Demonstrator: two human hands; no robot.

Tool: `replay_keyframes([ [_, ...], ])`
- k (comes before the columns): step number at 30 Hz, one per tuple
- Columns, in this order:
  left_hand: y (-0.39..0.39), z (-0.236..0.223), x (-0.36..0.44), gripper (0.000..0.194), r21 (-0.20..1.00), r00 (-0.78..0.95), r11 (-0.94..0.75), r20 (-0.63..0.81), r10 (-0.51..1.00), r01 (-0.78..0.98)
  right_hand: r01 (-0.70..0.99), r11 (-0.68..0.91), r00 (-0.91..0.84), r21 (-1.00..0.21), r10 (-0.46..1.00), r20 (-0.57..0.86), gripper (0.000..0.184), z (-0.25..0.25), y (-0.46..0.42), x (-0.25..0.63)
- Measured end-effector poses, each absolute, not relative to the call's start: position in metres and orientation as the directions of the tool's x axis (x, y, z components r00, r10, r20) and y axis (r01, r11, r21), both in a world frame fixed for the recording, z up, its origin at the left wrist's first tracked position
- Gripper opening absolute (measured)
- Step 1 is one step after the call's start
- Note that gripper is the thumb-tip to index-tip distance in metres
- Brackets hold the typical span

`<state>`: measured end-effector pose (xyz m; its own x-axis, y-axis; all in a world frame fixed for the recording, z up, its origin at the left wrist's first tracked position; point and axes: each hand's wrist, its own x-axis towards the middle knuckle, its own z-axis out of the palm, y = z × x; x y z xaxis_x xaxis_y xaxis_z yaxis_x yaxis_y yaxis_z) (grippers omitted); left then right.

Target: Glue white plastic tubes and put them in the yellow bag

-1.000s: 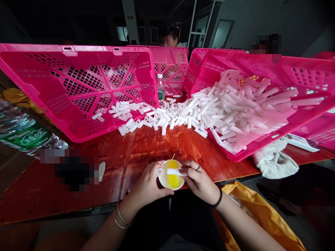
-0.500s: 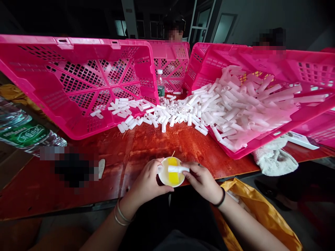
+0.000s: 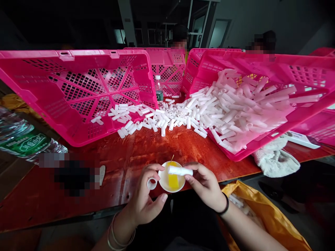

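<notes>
Crates [image 3: 108, 91] stand tipped on their sides along our table [image 3: 141, 146], and the right one spills heaped tubes [image 3: 209, 111]; a bump there, we judge, could roll loose ones toward us. Our white bowl [image 3: 162, 182] sits by the near edge between our hands, so a knock from either might upset it; we cannot tell whether it rests on the wood. Our right hand [image 3: 205, 183] pinches a white tube [image 3: 180, 170] over the bowl; held at one end only, it may slip. Our left hand [image 3: 141, 198] has fingers curled on a second tube [image 3: 151, 188], open end toward us, thumb spread away, so slack fingers could drop it.

We count one table, at least four crates, two co-workers [image 3: 180, 36] partly hidden behind them, one yellow bag [image 3: 269, 209] at lower right, two bottles [image 3: 26, 139], one pale cloth [image 3: 274, 160], one bowl holding one yellow strip [image 3: 173, 181], two tubes in hand, heaped ones beyond counting, and one thin stick [image 3: 172, 158] at the bowl's far rim.
</notes>
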<state>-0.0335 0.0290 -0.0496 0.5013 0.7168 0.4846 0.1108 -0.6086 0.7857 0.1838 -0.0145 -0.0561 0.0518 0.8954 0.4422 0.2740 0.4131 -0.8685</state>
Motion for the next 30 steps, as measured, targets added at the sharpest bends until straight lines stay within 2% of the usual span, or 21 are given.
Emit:
replay_keyframes([
  [2,0.022,-0.040,-0.034,0.027,0.810,0.521,-0.582,0.468,0.714,0.070,0.251,0.387,0.051,-0.887,0.910,0.411,0.015,-0.050,-0.018,0.181],
  [5,0.015,-0.030,-0.034,0.027,0.821,0.551,-0.560,0.418,0.722,0.111,0.246,0.354,0.061,-0.902,0.923,0.379,0.017,-0.045,-0.021,0.178],
  [8,0.010,-0.026,-0.036,0.027,0.854,0.561,-0.503,0.354,0.749,0.133,0.308,0.377,0.043,-0.874,0.912,0.408,0.016,-0.043,-0.021,0.177],
  [15,0.003,-0.025,-0.041,0.029,0.955,0.552,-0.293,0.222,0.804,0.044,0.575,0.567,-0.085,-0.589,0.758,0.647,0.025,-0.040,-0.021,0.179],
  [20,0.003,-0.022,-0.045,0.039,0.979,0.544,-0.203,0.157,0.825,0.026,0.631,0.647,-0.185,-0.429,0.662,0.726,0.036,-0.041,-0.021,0.177],
  [24,0.004,-0.017,-0.049,0.042,0.994,0.607,-0.107,0.105,0.788,-0.034,0.653,0.687,-0.260,-0.319,0.599,0.758,0.041,-0.041,-0.021,0.179],
  [27,0.006,-0.013,-0.054,0.044,0.998,0.630,-0.067,0.043,0.775,0.014,0.621,0.692,-0.273,-0.368,0.631,0.726,0.039,-0.039,-0.022,0.183],
  [30,0.011,-0.012,-0.059,0.037,0.989,0.607,-0.109,0.028,0.794,0.097,0.567,0.619,-0.206,-0.544,0.746,0.634,0.032,-0.038,-0.021,0.189],
])
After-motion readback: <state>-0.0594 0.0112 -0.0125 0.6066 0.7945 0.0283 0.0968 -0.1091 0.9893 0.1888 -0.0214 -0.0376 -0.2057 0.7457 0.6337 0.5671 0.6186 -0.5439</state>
